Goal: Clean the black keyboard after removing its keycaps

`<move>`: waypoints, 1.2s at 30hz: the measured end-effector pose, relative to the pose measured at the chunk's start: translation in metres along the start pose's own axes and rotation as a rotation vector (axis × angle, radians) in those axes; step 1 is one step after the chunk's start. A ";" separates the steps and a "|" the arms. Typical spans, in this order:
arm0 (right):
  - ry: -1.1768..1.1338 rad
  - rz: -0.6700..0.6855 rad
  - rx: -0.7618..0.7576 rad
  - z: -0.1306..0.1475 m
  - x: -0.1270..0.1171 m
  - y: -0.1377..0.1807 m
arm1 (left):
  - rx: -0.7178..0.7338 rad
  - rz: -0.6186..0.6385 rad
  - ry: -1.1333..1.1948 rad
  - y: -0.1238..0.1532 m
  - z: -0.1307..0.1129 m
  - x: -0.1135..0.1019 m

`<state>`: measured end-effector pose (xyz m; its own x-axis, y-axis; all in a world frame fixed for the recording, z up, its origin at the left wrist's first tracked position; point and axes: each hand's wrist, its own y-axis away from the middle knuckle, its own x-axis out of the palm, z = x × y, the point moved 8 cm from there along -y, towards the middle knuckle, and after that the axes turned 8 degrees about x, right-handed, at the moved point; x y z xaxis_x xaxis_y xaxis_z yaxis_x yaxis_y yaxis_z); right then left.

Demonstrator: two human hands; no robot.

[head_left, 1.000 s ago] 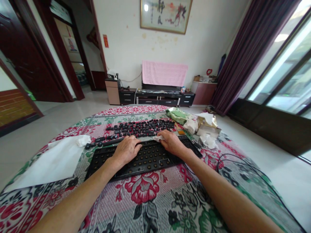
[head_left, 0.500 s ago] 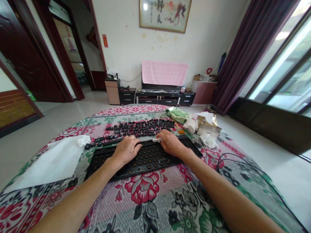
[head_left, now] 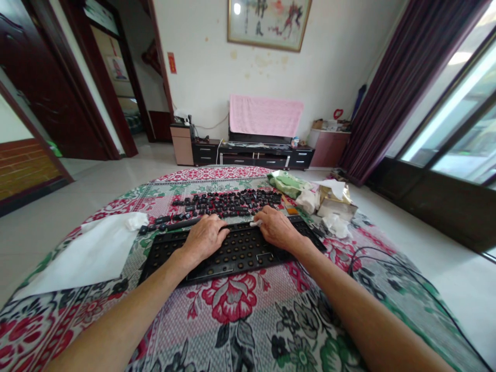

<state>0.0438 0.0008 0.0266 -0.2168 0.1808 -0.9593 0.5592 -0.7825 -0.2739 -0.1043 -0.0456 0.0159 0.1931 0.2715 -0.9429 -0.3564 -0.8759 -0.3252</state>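
Observation:
A black keyboard base [head_left: 236, 253] with its keycaps removed lies on a floral tablecloth [head_left: 240, 320]. My left hand [head_left: 204, 238] rests on its left half, fingers curled down against the base. My right hand [head_left: 276, 228] lies on the upper middle of the keyboard base, pinching a small white tissue wad [head_left: 254, 223] against it. Behind the keyboard base, several loose black keycaps [head_left: 228, 202] are spread in rows on the cloth.
A large white paper sheet [head_left: 85, 256] with a crumpled tissue [head_left: 135, 221] lies at the left. A green packet [head_left: 285, 183], a tissue box [head_left: 335, 202] and crumpled tissues [head_left: 334, 225] sit at the right. A black cable [head_left: 372, 258] loops at the right edge.
My right hand with the tissue wad has shifted slightly along the upper edge of the keyboard base. My left hand has stayed in place. The view has tilted a little.

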 end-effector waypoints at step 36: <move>-0.151 0.031 -0.170 0.016 -0.002 0.003 | -0.011 0.008 -0.009 0.000 -0.002 -0.003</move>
<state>0.0329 -0.0112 0.0292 -0.3081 0.0570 -0.9496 0.6915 -0.6721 -0.2647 -0.1029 -0.0477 0.0187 0.1817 0.2682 -0.9461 -0.3481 -0.8822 -0.3170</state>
